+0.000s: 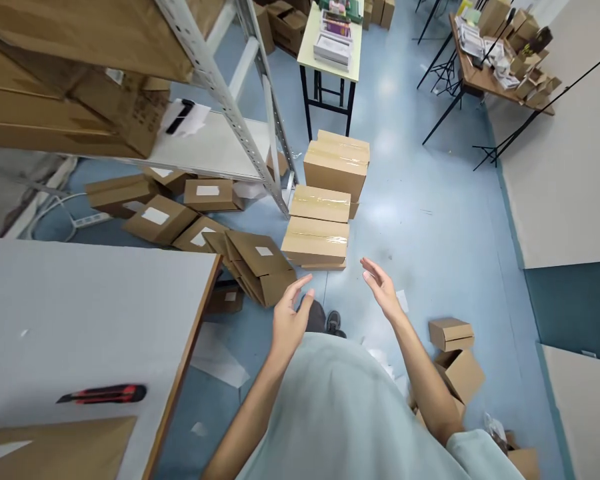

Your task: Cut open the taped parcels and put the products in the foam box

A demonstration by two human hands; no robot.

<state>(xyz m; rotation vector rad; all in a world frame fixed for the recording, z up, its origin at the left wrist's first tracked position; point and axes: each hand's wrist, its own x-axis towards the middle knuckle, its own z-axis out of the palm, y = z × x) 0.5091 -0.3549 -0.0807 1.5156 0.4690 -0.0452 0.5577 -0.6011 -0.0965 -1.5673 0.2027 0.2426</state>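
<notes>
Packing storeroom: taped cartons point(318, 230) on floor, metal shelving point(240, 113), worktables point(80, 313).

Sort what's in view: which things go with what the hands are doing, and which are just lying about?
In hand:
- left hand and right hand, both open and empty, held out above the floor
- taped boxes, stacked nearest the hands

Lying about:
- labelled boxes, scattered under the shelf
- knife on the table
- small boxes on the floor at right
</notes>
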